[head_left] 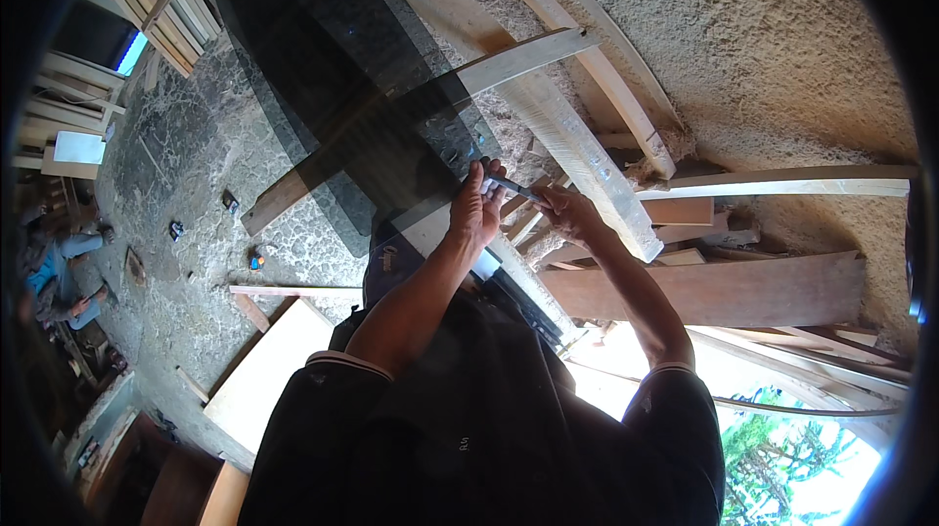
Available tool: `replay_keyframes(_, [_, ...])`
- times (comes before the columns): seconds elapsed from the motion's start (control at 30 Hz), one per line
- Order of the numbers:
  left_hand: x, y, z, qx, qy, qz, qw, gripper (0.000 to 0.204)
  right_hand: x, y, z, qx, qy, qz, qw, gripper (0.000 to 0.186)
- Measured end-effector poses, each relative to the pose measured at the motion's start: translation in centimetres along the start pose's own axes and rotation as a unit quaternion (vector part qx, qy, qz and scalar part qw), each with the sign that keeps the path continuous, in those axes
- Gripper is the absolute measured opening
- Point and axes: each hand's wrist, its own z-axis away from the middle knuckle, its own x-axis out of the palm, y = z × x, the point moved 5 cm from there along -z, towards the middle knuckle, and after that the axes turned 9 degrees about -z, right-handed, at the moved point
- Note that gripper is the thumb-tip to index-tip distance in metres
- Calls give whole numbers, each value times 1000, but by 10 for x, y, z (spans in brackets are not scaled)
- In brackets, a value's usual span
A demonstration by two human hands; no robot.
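Observation:
A slim grey and dark rod-shaped tool (516,188) spans the gap between my two hands; its exact kind is too small to tell. Around its right end, the fingers of my right hand (575,218) are closed. My left hand (476,211) has its fingers curled at the tool's other end, palm partly turned up. Both hands are beside the lower right end of a dark, see-through tinted sheet (323,66). A wooden strip (528,58) crosses the sheet, and part of it shows dimly through.
Thick timber (582,159) lies along the right, by a rough wall (782,56). A wide brown plank (724,289) lies below it. A pale panel (279,365) rests on the stained floor (196,154). Another person (73,276) sits at far left.

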Motion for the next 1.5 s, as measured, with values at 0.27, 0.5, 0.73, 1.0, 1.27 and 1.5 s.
replay_keyframes(0.27, [2,2,3,-3,14,0,1000,46,4,-4,4,4,22,1,1000,23])
replay_keyframes(0.5, [1,1,1,-3,4,7,1000,46,3,-7,4,19,10,11,1000,25])
replay_keyframes(0.73, [3,3,4,0,8,3,1000,45,4,2,1,38,-27,4,999,22])
replay_keyframes(1.0, [2,2,2,0,5,-1,1000,47,8,8,7,6,6,-27,1000,12])
replay_keyframes(1.27, [5,0,5,-10,-1,-12,1000,57,-14,10,2,132,-60,-28,989,21])
replay_keyframes(1.5, [16,-6,1,-9,-16,29,999,62,-50,10,-11,5,-1,65,998,30])
